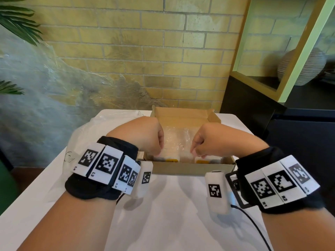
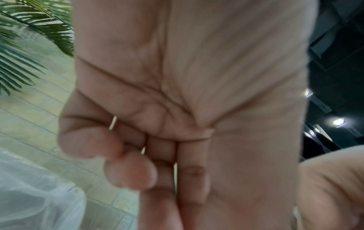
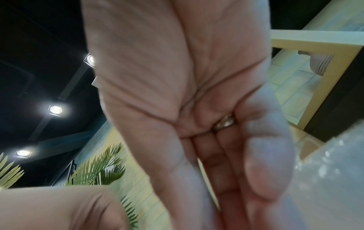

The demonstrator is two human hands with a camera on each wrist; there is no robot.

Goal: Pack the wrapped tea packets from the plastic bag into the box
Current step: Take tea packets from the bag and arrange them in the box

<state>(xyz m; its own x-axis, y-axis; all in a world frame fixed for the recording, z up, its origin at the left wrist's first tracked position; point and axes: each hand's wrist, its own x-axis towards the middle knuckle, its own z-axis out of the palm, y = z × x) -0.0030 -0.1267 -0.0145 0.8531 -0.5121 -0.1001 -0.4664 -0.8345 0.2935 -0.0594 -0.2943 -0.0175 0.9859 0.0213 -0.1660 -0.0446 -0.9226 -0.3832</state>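
An open cardboard box (image 1: 192, 168) sits on the white table (image 1: 163, 214). Inside it lie bubble-wrapped tea packets (image 1: 178, 138) side by side, with yellow labels showing at their near ends. My left hand (image 1: 158, 149) (image 2: 177, 179) reaches down into the box, its fingertips pressing on the left packet (image 1: 171, 153). My right hand (image 1: 196, 151) (image 3: 226, 171) does the same on the right packet (image 1: 208, 157), and bubble wrap (image 3: 325, 179) shows beside its fingers. Neither hand holds anything that I can see. The clear plastic bag (image 1: 94, 129) (image 2: 29, 194) lies crumpled left of the box.
The table stands against a yellow brick wall (image 1: 145, 51). A dark cabinet (image 1: 290, 124) with a ribbed vase (image 1: 302, 67) stands to the right, and palm leaves (image 1: 16, 24) hang at the left. A black cable (image 1: 253, 225) trails from my right wrist across the table.
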